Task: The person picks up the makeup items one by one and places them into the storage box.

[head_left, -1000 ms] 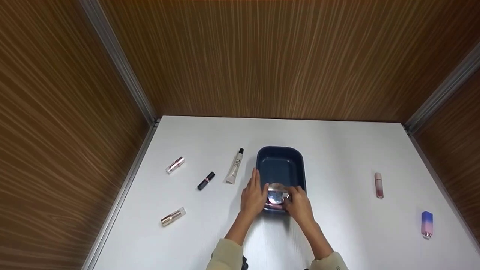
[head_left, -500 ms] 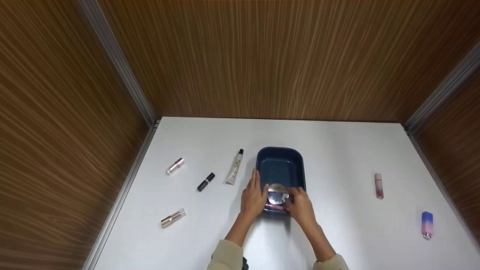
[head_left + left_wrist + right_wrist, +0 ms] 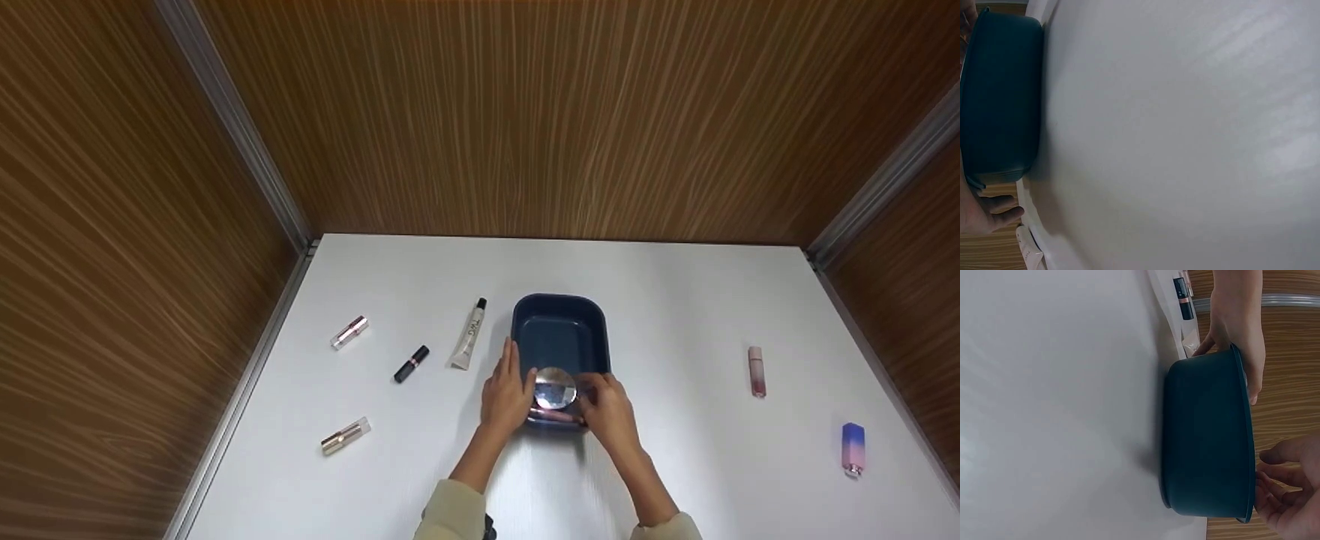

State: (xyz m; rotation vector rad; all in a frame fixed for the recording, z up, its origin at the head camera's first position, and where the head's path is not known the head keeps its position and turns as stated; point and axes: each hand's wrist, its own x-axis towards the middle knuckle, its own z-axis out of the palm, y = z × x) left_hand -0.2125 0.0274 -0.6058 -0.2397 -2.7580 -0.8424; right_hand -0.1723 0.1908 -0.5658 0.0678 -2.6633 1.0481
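A dark blue rectangular bin (image 3: 559,304) stands on the white table. In its near end is a round, mirror-like silver compact (image 3: 555,388), with a slim pinkish tube (image 3: 553,415) just below it in the head view. My left hand (image 3: 504,397) holds the bin's left wall, straight fingers outside and thumb over the rim. At the right rim, my right hand (image 3: 611,416) has loosely bent fingers, a small gap from the compact. The right wrist view shows that right hand (image 3: 1294,489) with thumb and fingers apart beside the bin's rim.
Left of the bin lie a white squeeze tube (image 3: 468,334), a black lipstick (image 3: 411,364) and two clear-ended lipsticks, one silvery (image 3: 349,332), one gold (image 3: 346,436). To the right are a pink lip gloss (image 3: 757,372) and a blue-pink tube (image 3: 853,449). Wood-grain panels (image 3: 555,120) enclose the table.
My right hand has let go of the compact and shifted slightly right, leaving it in the bin. The left hand and bin stay in place.
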